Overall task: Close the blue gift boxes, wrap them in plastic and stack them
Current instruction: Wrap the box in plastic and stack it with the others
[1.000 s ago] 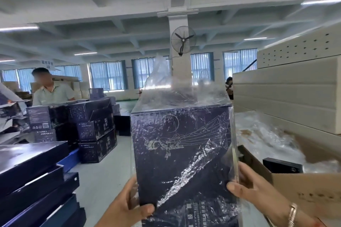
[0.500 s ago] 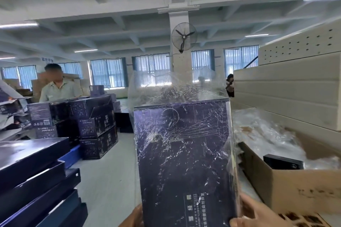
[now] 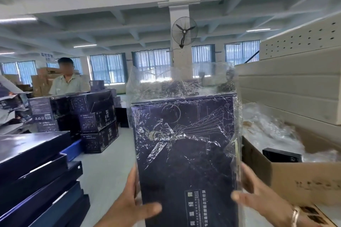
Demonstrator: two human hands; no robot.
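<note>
Between both hands, left hand (image 3: 129,202) and right hand (image 3: 258,195) clasping its lower sides: blue gift box (image 3: 184,153), upright, rigid card, apparently light; loose plastic wrap (image 3: 180,81) likely slippery.

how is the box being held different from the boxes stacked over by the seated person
The held gift box stands upright on end between the left hand and right hand; the stacked boxes lie on their sides in a pile. The held gift box is inside a crinkled clear plastic bag with loose film above its top; whether the stacked boxes are wrapped cannot be told from here. Both are dark blue with pale printed artwork.
</note>
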